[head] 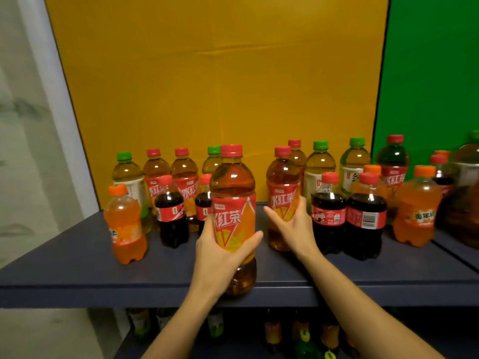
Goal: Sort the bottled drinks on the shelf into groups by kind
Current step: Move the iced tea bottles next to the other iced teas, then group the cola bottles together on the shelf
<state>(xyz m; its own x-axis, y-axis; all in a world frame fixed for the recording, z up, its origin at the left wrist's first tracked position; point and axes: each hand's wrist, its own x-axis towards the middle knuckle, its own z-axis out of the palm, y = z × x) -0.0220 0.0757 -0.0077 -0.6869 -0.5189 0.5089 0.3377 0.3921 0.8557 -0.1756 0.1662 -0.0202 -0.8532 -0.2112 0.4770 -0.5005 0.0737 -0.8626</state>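
At front edge of dark blue metal shelf [77, 255], left hand [220, 247] wraps a red-capped amber iced-tea plastic bottle [233, 198], upright, axis vertical. Right hand [294, 225] clasps a 2nd matching tea bottle [282, 182] just to its right. 2 more red-label tea bottles [155, 174] stand back-left, so left hand is nearer.
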